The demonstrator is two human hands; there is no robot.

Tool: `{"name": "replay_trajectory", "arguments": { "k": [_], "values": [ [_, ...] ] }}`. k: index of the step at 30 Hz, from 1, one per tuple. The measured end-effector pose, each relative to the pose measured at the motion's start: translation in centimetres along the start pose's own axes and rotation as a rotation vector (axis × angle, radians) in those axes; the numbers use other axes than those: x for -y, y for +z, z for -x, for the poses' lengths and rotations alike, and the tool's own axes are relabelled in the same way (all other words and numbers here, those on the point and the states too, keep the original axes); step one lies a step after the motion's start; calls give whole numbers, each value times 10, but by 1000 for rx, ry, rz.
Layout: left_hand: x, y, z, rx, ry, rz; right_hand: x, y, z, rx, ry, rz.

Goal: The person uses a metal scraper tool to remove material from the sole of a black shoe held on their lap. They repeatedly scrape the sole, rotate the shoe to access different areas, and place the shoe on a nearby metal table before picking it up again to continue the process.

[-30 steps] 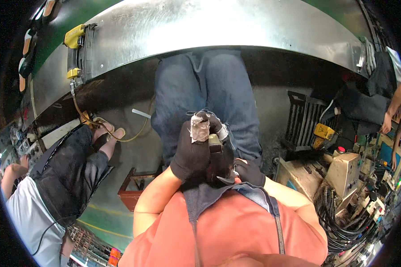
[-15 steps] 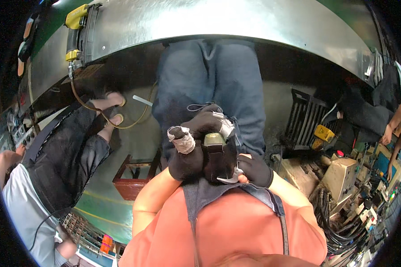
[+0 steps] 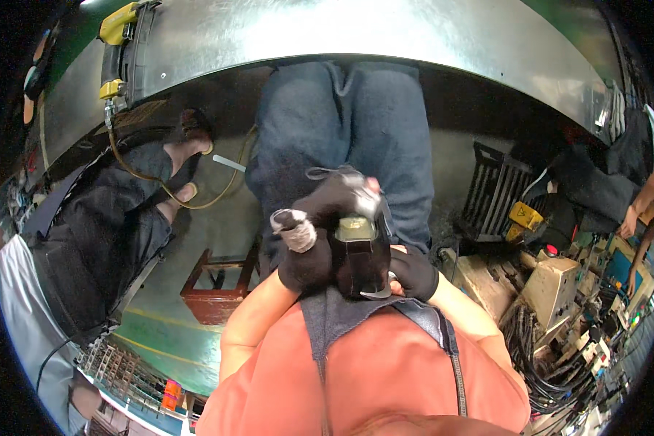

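Object [image 3: 360, 265], black and olive, between left grip [image 3: 311, 258] and right grip [image 3: 416, 276]

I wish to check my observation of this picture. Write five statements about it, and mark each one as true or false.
1. The left hand is around a dark object with a greenish end. True.
2. The yellow-and-black tool lies at the bench's right end. False: the yellow-and-black tool is toward the left of the metal bench.
3. The right hand holds a curved metal piece. True.
4. Both gloves are white. False: they are dark.
5. A reddish-brown stool stands to the person's left. True.
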State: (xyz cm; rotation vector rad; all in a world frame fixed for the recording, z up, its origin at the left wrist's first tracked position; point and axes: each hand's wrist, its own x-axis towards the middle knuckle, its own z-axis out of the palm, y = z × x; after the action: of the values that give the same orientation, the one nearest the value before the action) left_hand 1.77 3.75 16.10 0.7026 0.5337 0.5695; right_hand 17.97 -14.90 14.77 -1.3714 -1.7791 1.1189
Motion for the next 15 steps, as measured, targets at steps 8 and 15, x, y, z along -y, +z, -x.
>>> {"name": "replay_trajectory", "arguments": {
  "k": [8,15],
  "values": [
    [43,-84,-16,-198,-116,-372,81,-107,-90,36,605,-594],
    [23,6,-30,-443,22,-1395,-8,-89,-114,-69,917,-952]
  ]
}}
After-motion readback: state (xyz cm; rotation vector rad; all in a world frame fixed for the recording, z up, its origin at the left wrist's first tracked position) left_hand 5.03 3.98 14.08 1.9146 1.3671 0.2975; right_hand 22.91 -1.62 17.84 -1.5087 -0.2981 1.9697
